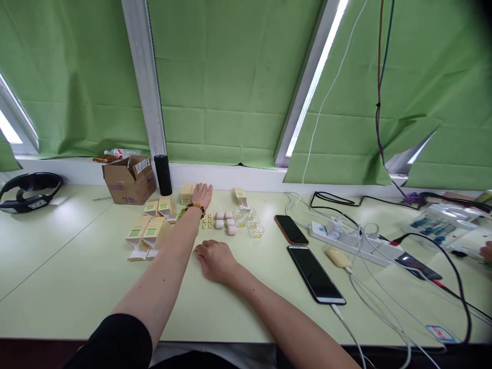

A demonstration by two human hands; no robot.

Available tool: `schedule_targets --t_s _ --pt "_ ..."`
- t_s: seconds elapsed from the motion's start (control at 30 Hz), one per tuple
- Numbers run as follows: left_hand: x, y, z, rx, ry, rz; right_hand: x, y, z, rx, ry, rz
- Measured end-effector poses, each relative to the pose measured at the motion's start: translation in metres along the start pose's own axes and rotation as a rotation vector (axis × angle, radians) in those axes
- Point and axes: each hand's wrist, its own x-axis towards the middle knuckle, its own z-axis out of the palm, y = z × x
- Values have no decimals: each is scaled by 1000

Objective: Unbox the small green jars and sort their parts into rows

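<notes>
My left hand (202, 195) reaches to the back of the table, beside a small cream box (186, 194). Its fingertips point away from me and are slightly apart; I cannot tell whether they touch the box. Closer to me, my right hand (217, 261) rests on the tabletop with fingers curled in and nothing visible in them. Between and beyond the hands lie several small yellow pieces (206, 221), several pale pink-white jars (226, 223) and clear plastic holders (249, 223). More cream boxes with green labels (149, 231) stand left of my left forearm, some with flaps open.
An opened cardboard box (129, 182) and a black bottle (163, 176) stand at the back left, a black headset (31, 192) farther left. Two phones (315, 274), a power strip (349, 241) and tangled cables lie right. Part of another person's hand (487, 252) shows at the right edge.
</notes>
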Motion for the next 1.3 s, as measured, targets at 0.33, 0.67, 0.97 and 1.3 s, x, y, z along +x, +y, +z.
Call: schedule_targets --t_s 0.33,0.67,0.97,1.3 --pt "-10 17 -27 -299 130 -37 -4 6 -1 33 85 28" --pt "-111 28 -101 -1158 105 -171 -9 32 -26 178 836 -132" --pt "-194 43 -121 -1295 -8 -303 -15 32 -31 502 601 -221" --pt "-210 47 -102 -1401 -61 -200 -12 36 -1 612 564 -131"
